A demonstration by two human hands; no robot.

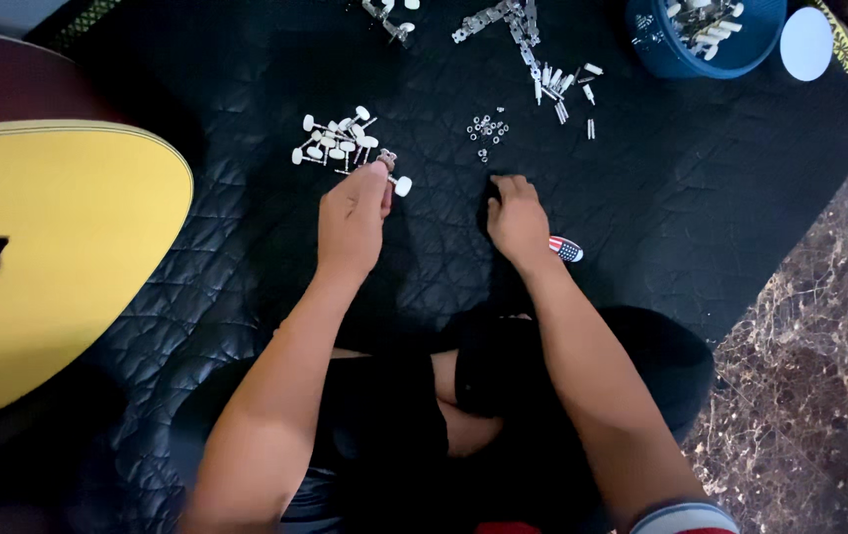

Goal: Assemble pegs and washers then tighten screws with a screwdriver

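- The left hand (353, 220) was lifted over the black mat (246, 257). Its fingers were pressed together and pinched one small peg with a white knob (399, 185). The knob stuck out just to the right of the fingertips.
- Right above those fingertips lay one pile of white-knobbed pegs (337, 141). There were about ten pegs in it, too jumbled to count for sure.
- The right hand (517, 220) rested on the mat with its fingers curled and close together. Whether it pinched anything could not be told.
- One small striped thing in red, white and blue (565, 248) poked out just beside the right wrist.
- Above the right fingertips lay one bunch of tiny metal rings (486, 129), about ten of them.
- Farther above the right fingers lay a few long metal strips (503, 20), about three. Beside them was a small scatter of white-tipped metal bits (567, 89).
- Far up and to the right of the right fingers stood one blue bowl (661, 49) with more white pegs in it. One round white lid (805, 44) lay next to the bowl.
- Far to the left of the left hand lay one yellow guitar (58, 257).
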